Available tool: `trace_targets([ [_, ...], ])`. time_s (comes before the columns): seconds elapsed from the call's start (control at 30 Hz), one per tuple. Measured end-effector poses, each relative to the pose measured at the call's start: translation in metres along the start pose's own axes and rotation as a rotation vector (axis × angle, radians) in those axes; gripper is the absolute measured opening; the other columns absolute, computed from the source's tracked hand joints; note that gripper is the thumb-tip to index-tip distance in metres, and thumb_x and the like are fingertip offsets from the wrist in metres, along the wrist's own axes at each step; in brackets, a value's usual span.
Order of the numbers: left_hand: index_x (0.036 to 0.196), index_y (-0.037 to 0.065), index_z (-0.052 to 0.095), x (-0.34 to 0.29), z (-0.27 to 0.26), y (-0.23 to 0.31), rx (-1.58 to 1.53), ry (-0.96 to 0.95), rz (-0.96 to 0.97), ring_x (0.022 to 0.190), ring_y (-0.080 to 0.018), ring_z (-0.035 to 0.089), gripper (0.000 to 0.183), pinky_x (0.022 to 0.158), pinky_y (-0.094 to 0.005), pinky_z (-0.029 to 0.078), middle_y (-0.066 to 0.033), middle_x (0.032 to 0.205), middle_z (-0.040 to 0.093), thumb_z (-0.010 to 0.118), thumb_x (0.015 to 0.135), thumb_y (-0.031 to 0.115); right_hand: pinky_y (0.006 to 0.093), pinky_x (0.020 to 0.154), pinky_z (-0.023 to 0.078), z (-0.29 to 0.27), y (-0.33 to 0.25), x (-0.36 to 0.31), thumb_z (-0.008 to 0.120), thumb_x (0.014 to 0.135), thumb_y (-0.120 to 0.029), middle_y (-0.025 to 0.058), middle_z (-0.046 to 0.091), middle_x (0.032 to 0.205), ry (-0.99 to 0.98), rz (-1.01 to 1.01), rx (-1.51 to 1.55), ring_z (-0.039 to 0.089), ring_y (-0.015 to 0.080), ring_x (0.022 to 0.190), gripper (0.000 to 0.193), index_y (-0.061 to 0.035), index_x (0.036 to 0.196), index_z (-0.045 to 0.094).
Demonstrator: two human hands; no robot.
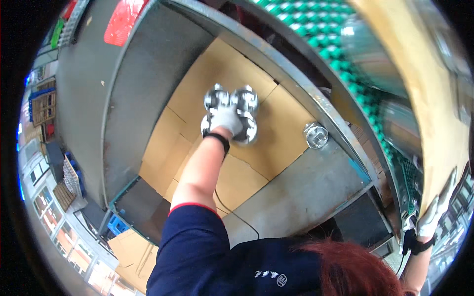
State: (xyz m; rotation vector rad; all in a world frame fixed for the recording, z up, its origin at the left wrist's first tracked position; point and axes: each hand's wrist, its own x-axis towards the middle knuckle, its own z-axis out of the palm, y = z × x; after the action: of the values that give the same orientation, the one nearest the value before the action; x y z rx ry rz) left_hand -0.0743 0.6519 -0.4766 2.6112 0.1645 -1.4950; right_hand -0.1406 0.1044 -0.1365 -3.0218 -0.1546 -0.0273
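Note:
Several shiny round metal parts that look like pistons point(247, 98) stand in a tight cluster over cardboard sheets point(232, 61) inside a grey metal bin. My left hand point(225, 119), in a pale glove, reaches into the middle of the cluster. Its fingers go down among the pistons and are mostly hidden; hand and pistons are blurred together. One more piston point(316, 135) sits apart on the right, by the bin's raised edge. Far right, my gloved right hand point(434, 212) lies with fingers stretched along the lower end of a tan sheet point(429, 123), holding nothing visible.
A metal rim point(276, 49) bounds the bin on the far and right sides. Beyond it lie green knobbly mesh point(316, 24) and large blurred metallic cylinders point(370, 54). A thin black cable point(237, 216) crosses the near side. A red perforated tray point(122, 23) is at upper left.

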Motion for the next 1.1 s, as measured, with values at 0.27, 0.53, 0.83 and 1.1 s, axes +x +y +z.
trace_targets([
  [0.27,0.138,0.012,0.059,-0.220,0.080,0.004,-0.198,-0.035,0.035,0.114,-0.0395,0.067,0.063,0.098,-0.0450,0.054,-0.0243,0.119,0.070,0.075,0.081,0.037,0.0505,0.123,0.024,-0.019,-0.018,0.002,0.058,0.092,-0.021,0.0246,0.040,0.159,0.022,-0.055,-0.114,0.032,0.0426,0.150,0.067,-0.0009,0.154,0.041],
  [0.53,0.135,0.003,0.059,-0.424,0.022,0.087,-0.556,0.058,-0.019,0.112,-0.0294,0.067,0.065,0.099,-0.0365,0.051,-0.0161,0.117,0.071,0.072,0.072,0.008,0.0551,0.115,0.034,-0.029,-0.019,-0.006,0.068,0.089,-0.027,0.0239,0.047,0.151,0.164,-0.014,0.036,0.041,0.0483,0.140,0.065,-0.0044,0.148,0.049],
  [0.83,0.114,0.006,0.070,-0.511,-0.121,0.304,-0.071,0.524,0.724,0.106,-0.0361,0.067,0.041,0.092,-0.0419,0.053,-0.0221,0.115,0.069,0.071,0.073,0.007,0.0557,0.117,0.031,-0.043,0.021,-0.107,0.072,0.083,-0.025,0.0206,0.049,0.149,0.052,-0.264,0.317,0.040,0.0455,0.142,0.069,-0.0059,0.145,0.049],
  [1.1,0.123,0.007,0.068,-0.425,-0.182,0.471,0.261,0.700,0.761,0.112,-0.0441,0.065,0.053,0.097,-0.0451,0.054,-0.0291,0.113,0.067,0.071,0.074,0.026,0.0543,0.117,0.032,-0.038,0.054,-0.154,0.072,0.080,-0.021,0.0185,0.048,0.150,0.100,-0.228,0.300,0.040,0.0435,0.142,0.074,-0.0079,0.148,0.046],
])
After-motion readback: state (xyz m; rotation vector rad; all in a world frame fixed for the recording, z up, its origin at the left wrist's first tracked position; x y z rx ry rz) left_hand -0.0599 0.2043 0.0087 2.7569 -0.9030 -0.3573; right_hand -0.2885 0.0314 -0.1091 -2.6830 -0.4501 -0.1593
